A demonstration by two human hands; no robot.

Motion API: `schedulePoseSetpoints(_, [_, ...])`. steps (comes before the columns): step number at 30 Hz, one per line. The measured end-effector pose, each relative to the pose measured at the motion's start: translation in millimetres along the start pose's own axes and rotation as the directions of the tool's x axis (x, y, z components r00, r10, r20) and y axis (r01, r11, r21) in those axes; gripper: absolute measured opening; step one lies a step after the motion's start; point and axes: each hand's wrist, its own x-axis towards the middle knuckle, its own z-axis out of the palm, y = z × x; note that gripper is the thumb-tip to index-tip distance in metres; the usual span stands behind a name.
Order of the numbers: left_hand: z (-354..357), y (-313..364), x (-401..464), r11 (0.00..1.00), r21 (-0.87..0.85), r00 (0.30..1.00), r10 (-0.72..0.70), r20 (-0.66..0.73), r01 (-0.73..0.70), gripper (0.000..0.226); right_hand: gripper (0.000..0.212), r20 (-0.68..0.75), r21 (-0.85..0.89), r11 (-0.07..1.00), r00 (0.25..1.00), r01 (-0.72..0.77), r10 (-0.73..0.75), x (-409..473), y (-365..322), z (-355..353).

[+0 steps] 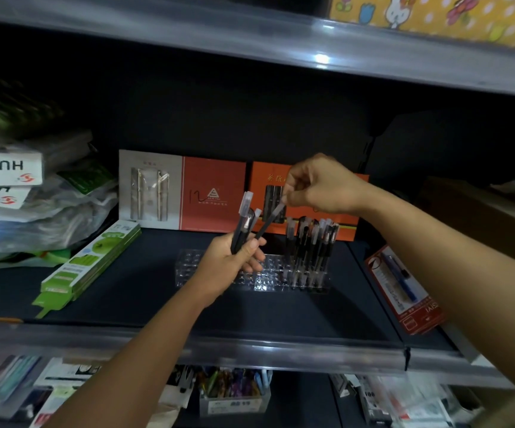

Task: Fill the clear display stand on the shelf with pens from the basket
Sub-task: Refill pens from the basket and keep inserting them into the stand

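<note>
Right hand (pixel 318 186) pinches one pen (pixel 270 220) (left hand (pixel 234 261) grips more).

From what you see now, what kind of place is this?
Most likely a stationery shop. Boxed pen sets stand at the back of a retail shelf, a clear display stand holds pens for sale, and packaged stationery fills the shelf below.

Display stand (pixel 216 274): clear, glossy plastic, catching highlights. Pens in stand (pixel 312 242): black barrels, frosted translucent plastic caps. Shelf deck (pixel 145 298): dark, matt surface. Shelf edge strip (pixel 250 350): glossy, reflective, looks like clear plastic over grey metal. Red and orange boxes (pixel 213 193): smooth printed card, slight sheen. Green packs (pixel 92 264): glossy card. Bags at left (pixel 49 217): thin, crinkled, shiny plastic film
</note>
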Motion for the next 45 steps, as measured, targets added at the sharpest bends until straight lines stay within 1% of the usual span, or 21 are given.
schedulePoseSetpoints(4, [0,-1,1,1.000,0.010,1.000,0.010,-0.021,-0.009,0.014,0.007,-0.025,-0.002,1.000,1.000,0.007,-0.007,2,-4,-4])
schedulePoseSetpoints(8, [-1,0,1,1.000,-0.024,0.998,0.011,-0.061,-0.013,0.014,0.006,-0.036,-0.003,0.999,0.999,0.035,-0.035,2,-8,-7])
schedulePoseSetpoints(11, [-2,1,2,1.000,-0.011,0.999,0.020,-0.040,-0.021,0.014,0.005,-0.041,-0.015,0.999,0.998,0.053,-0.053,2,-11,-7])
schedulePoseSetpoints(13, [-1,2,2,1.000,0.001,1.000,0.023,-0.022,-0.023,0.014,0.003,-0.026,-0.037,0.998,0.998,0.057,-0.058,2,-11,-8])
schedulePoseSetpoints(17, [-3,1,2,1.000,0.015,0.998,0.024,-0.049,-0.023,0.013,0.003,0.035,-0.132,0.989,0.998,0.064,-0.060,2,-8,-11])
schedulePoseSetpoints(23, [-4,1,3,0.999,0.048,0.997,0.024,-0.072,-0.020,0.013,0.004,0.084,-0.226,0.965,0.990,0.131,-0.115,3,-4,-6])
schedulePoseSetpoints(27, [-1,4,4,0.998,0.055,0.997,0.016,-0.080,-0.011,0.012,0.004,0.153,-0.345,0.904,0.965,0.253,-0.211,7,-2,3])
schedulePoseSetpoints(31, [0,4,5,0.997,0.074,0.996,0.014,-0.093,-0.007,0.011,0.005,0.186,-0.511,0.787,0.938,0.346,-0.291,6,-6,9])
schedulePoseSetpoints(34, [0,6,6,0.996,0.092,0.995,0.023,-0.094,-0.014,0.011,0.006,0.256,-0.560,0.733,0.922,0.386,-0.290,6,-9,14])
schedulePoseSetpoints(36, [-1,7,5,0.996,0.086,0.995,0.040,-0.093,-0.032,0.012,0.009,0.277,-0.579,0.714,0.919,0.393,-0.281,6,-7,16])
schedulePoseSetpoints(38, [-3,8,4,0.997,0.055,0.993,0.053,-0.102,-0.047,0.015,0.009,0.266,-0.591,0.717,0.928,0.370,-0.260,7,-2,16])
schedulePoseSetpoints(40, [-6,7,4,0.998,0.039,0.990,0.055,-0.133,-0.050,0.021,0.013,0.235,-0.586,0.743,0.946,0.323,-0.225,6,3,13])
schedulePoseSetpoints(42, [-9,5,4,0.997,0.047,0.985,0.062,-0.160,-0.055,0.021,0.026,0.194,-0.524,0.810,0.963,0.262,-0.186,6,9,8])
schedulePoseSetpoints(43, [-10,4,5,0.997,0.041,0.983,0.064,-0.170,-0.058,0.020,0.029,0.172,-0.477,0.849,0.971,0.228,-0.164,5,11,5])
schedulePoseSetpoints(44, [-11,4,5,0.998,0.022,0.982,0.061,-0.178,-0.058,0.020,0.025,0.152,-0.431,0.881,0.978,0.194,-0.141,5,13,3])
schedulePoseSetpoints(45, [-11,4,5,0.998,0.000,0.982,0.055,-0.183,-0.056,0.019,0.015,0.131,-0.388,0.907,0.984,0.165,-0.122,4,15,2])
